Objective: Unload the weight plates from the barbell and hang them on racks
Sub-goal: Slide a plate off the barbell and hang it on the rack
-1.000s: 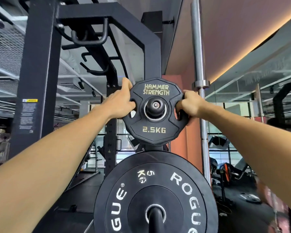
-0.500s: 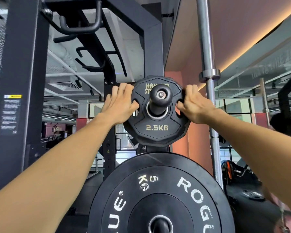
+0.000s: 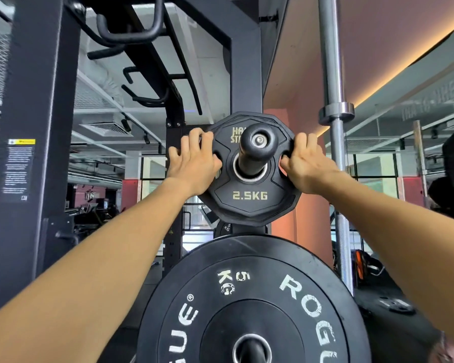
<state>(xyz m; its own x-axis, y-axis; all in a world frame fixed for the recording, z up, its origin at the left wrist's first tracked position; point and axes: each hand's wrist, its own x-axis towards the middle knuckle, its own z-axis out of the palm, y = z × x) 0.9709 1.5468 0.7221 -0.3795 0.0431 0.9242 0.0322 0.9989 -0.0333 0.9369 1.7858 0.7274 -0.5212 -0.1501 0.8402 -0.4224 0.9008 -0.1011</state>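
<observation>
2.5KG plate threaded on black storage peg of rack upright; peg end covers most of the plate's gold lettering. Left hand curled over plate's left edge, right hand over its right edge, fingertips hidden behind the rim. Directly below the plate, Rogue 5KG plate on another peg, lower part cut off by the frame. Upright steel barbell right of the plate

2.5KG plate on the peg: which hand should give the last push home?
Either, marginally the left hand: its palm lies flatter on the 2.5KG plate. The right hand hooks the rim.
</observation>
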